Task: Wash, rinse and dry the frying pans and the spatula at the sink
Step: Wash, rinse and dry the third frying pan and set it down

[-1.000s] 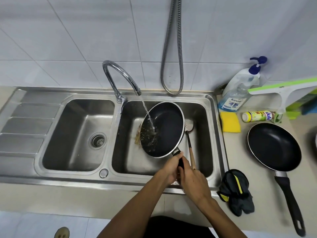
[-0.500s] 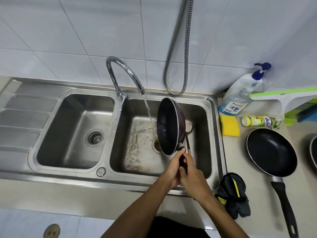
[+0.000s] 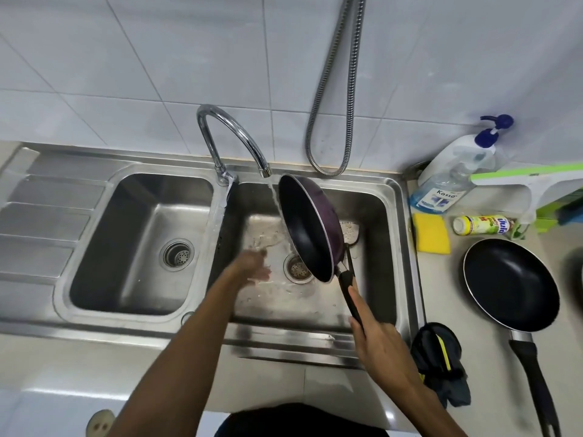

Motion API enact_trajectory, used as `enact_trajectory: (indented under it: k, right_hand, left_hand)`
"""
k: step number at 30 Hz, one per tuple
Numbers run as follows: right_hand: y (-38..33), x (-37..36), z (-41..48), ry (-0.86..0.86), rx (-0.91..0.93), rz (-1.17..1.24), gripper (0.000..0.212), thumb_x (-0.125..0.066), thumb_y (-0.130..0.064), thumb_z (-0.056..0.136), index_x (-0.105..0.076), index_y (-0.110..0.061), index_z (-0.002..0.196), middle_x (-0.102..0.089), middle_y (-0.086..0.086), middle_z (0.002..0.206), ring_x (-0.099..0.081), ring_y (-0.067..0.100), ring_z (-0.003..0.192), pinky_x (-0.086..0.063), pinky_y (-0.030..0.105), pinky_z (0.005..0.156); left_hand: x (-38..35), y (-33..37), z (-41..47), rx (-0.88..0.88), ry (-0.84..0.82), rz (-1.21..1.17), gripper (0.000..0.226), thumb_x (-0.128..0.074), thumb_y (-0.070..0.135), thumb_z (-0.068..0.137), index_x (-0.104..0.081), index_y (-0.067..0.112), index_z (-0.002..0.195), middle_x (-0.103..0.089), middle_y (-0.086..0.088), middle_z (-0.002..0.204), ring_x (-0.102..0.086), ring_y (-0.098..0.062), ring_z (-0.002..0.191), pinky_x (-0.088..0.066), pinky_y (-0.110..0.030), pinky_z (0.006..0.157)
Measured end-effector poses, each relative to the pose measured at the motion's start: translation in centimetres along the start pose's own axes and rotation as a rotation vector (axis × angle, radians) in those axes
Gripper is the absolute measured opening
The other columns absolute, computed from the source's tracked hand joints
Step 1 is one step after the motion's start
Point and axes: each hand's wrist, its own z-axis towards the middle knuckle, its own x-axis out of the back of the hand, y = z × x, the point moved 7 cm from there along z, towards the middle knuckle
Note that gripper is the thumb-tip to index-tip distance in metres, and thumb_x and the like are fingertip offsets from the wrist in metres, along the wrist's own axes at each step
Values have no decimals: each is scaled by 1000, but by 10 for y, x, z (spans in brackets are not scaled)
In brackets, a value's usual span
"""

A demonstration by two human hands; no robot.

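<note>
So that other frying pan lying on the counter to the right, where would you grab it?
By its long black handle, coming from the near side. The frying pan sits flat on the counter with the handle pointing toward the person, clear of the black-and-yellow cloth beside it, so it can be wrapped fully. Its rim is wide and low, awkward to hold.

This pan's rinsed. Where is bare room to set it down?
The left basin is bare apart from its drain, and the ribbed drainboard left of it is free. Crowded: the right counter holds a sponge, soap bottle, second pan and cloth; a spatula sits in the right basin.
</note>
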Motion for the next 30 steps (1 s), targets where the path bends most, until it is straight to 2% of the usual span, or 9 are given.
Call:
enact_trajectory:
  k: [2, 4, 10, 12, 15, 18, 23, 27, 30]
  right_hand:
    - [-1, 5, 0, -12, -14, -32, 68, -33, -42, 107, 19, -62, 145, -56, -3, 64, -57, 14, 59, -52, 39, 65]
    - [-2, 10, -1, -19, -22, -55, 64, -31, -41, 108, 13, -53, 152, -51, -6, 64, -52, 11, 57, -42, 29, 62]
    - [-3, 22, -2, 18, -25, -133, 68, -36, -41, 108, 13, -49, 155, -49, -8, 67, -40, 11, 49, -32, 25, 59]
    - [-2, 22, -1, 31, -7, -124, 68, -36, -43, 107, 13, -51, 155, -50, -9, 67, -44, 12, 52, -33, 28, 59]
    - [-3, 21, 3, 44, 0, -101, 67, -35, -43, 107, 9, -47, 157, -49, -11, 68, -44, 10, 52, -35, 26, 59]
    - [-4, 19, 7, 52, 1, -87, 69, -36, -42, 107, 11, -49, 156, -52, -10, 67, -46, 11, 52, -43, 31, 58]
    - [-9, 22, 5, 72, 30, -86, 69, -36, -42, 106, 9, -48, 157, -54, -8, 71, -46, 12, 55, -38, 31, 59]
    - [-8, 21, 1, 88, 25, -77, 66, -37, -43, 106, 4, -48, 158, -54, -7, 71, -46, 12, 57, -37, 32, 59]
    - [-11, 21, -6, 96, 17, -60, 64, -37, -44, 106, 2, -50, 157, -51, -8, 68, -45, 12, 54, -36, 30, 59]
  left_hand:
    - [40, 21, 20, -79, 217, -176, 22, -52, 22, 107, -61, 5, 117, -69, -16, 106, -64, -21, 79, -51, -32, 59]
    - [66, 45, 30, -163, 344, -361, 14, -52, 16, 105, -60, 8, 112, -65, -15, 108, -63, -25, 86, -60, -37, 75]
    - [82, 76, 39, -165, 311, -918, 21, -44, -9, 99, -51, 3, 114, -54, -14, 116, -56, -22, 107, -53, -37, 94]
    - [83, 75, 40, -167, 359, -975, 23, -46, -12, 96, -55, 5, 109, -57, -14, 109, -58, -21, 103, -56, -33, 84]
    - [96, 99, 33, -400, 493, -703, 30, -49, -9, 93, -63, 8, 112, -62, -5, 92, -58, -16, 81, -49, -25, 66]
    - [104, 140, 26, -549, 514, -271, 28, -50, -6, 88, -60, 10, 109, -63, -9, 96, -61, -27, 86, -48, -31, 64]
    - [109, 161, 31, -496, 448, 88, 43, -52, -3, 88, -45, 2, 130, -60, -22, 110, -61, -41, 110, -53, -51, 93]
    - [101, 146, 25, -544, 273, 214, 92, -58, -4, 96, 1, 14, 164, -40, -20, 158, -40, -38, 144, -42, -53, 115]
    - [105, 118, 19, -507, 386, 313, 73, -63, 11, 99, -24, 11, 160, -50, -22, 151, -50, -40, 138, -45, -50, 112]
